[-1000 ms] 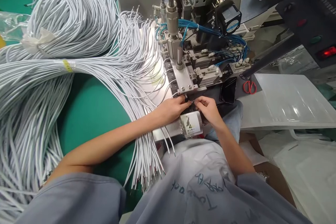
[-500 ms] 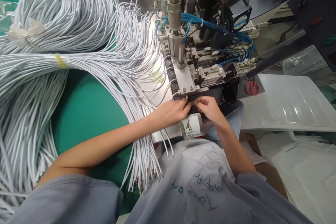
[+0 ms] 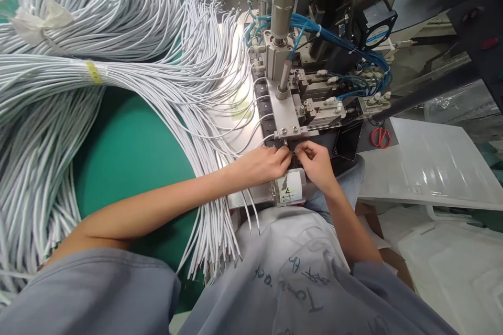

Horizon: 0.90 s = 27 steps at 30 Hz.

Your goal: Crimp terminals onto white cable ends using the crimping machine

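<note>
My left hand [image 3: 264,163] and my right hand [image 3: 316,163] meet fingertip to fingertip just below the metal plate [image 3: 285,113] of a benchtop machine [image 3: 314,63]. Both are pinched on the thin end of a white cable [image 3: 251,142] that curves in from the left. The tip itself is too small to make out. A clear guard with a warning label [image 3: 291,188] sits right under my hands. A huge spread of white cables [image 3: 98,78] covers the green mat [image 3: 129,152] to my left.
Blue air hoses [image 3: 334,42] loop over the machine. Red scissors [image 3: 380,137] lie on a black pad to its right, beside a white tray [image 3: 432,162]. Loose cable ends [image 3: 220,246] hang off the table edge near my lap. Plastic sheets [image 3: 451,261] lie at lower right.
My view has shifted, so the machine and hands sit slightly further right and higher. Both hands stay pinched together at the same spot under the plate.
</note>
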### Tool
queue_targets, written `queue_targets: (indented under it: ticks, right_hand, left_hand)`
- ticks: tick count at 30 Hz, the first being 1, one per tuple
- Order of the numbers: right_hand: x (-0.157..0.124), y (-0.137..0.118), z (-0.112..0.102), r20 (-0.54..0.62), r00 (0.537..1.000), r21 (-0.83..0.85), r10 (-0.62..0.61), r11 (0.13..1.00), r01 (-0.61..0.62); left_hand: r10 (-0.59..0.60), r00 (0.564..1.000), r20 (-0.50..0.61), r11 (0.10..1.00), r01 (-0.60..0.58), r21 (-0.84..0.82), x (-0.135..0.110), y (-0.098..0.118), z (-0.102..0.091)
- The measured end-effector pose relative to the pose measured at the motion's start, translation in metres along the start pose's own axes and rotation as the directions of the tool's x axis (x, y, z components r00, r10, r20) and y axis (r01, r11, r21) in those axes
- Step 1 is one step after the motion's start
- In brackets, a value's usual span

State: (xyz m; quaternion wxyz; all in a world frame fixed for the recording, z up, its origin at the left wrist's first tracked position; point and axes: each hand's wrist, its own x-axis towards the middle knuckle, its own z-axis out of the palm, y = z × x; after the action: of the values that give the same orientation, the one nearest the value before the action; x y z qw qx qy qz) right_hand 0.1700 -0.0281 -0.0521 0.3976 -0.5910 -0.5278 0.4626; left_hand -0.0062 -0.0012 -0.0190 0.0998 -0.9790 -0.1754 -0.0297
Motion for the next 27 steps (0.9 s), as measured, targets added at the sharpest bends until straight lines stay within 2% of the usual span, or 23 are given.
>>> queue_targets:
  ticks: [3, 7, 15, 22, 27]
  right_hand:
    - [-0.0012, -0.0006, -0.0018, -0.006, 0.999, -0.06, -0.039, 0.997, 0.038]
    - [-0.0026, -0.0015, -0.0039, 0.0, 0.997, -0.116, -0.08, 0.99, 0.079]
    - [-0.0016, 0.0007, -0.0015, -0.019, 0.997, 0.02, 0.075, 0.997, -0.074]
    - [-0.0008, -0.0058, 0.0007, -0.011, 0.999, 0.056, 0.044, 0.997, -0.044]
    - [-0.003, -0.0061, 0.0022, -0.088, 0.995, 0.04, 0.038, 0.999, -0.035]
  left_hand:
    - [-0.003, 0.999, -0.039, 1.0, 0.003, 0.005, 0.0004, 0.0009, 0.0002]
    - [0.001, 1.0, -0.03, 1.0, -0.002, -0.014, 0.0007, 0.001, -0.0006]
    - [0.018, 0.998, -0.063, 1.0, -0.019, -0.018, 0.0006, 0.0002, 0.0037]
    - [0.022, 0.989, -0.144, 0.999, -0.027, -0.032, 0.001, -0.0002, 0.0045]
    - [0.026, 0.994, -0.102, 0.999, -0.03, -0.044, 0.0013, -0.001, 0.0051]
